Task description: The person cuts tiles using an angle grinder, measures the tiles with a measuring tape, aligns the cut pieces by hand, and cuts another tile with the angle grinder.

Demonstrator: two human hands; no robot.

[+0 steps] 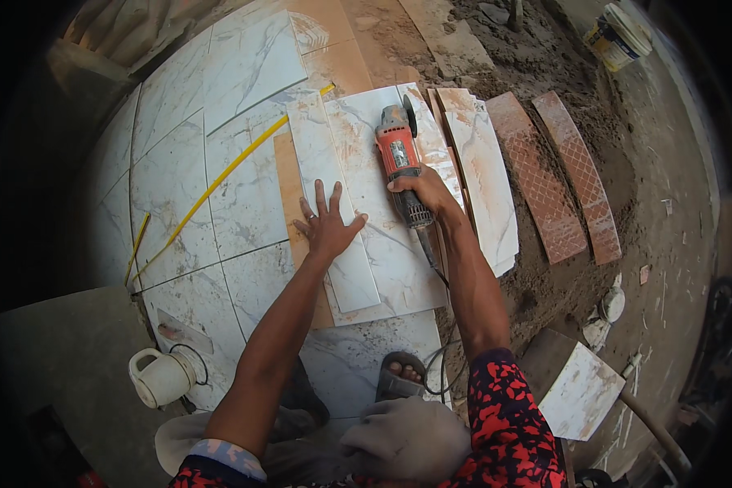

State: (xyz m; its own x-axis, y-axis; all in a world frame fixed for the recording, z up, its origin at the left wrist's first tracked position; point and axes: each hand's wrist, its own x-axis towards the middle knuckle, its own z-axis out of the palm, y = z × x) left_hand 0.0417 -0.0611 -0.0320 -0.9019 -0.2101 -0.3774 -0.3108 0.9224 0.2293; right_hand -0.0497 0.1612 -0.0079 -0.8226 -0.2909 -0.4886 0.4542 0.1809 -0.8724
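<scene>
My right hand (428, 190) is wrapped around the body of a red and black angle grinder (398, 152), whose dark disc (410, 115) stands on edge at the far end. The grinder is over a white marbled tile (398, 276), and its black cord (428, 248) trails back toward me. With fingers spread, my left hand (330, 233) presses flat on a narrow marbled tile strip (320, 150) lying on top of that tile. A brown tile edge (288, 175) shows along the strip's left side. A yellow tape measure blade (220, 183) stretches across the floor tiles further left.
More marbled tiles (484, 179) are stacked to the right, beside two brown patterned tiles (541, 183) on dirt. A bucket (618, 37) stands far right. Near left are a white jug (161, 378) and a flat trowel-like tool (185, 333). A tile piece (584, 393) lies near right.
</scene>
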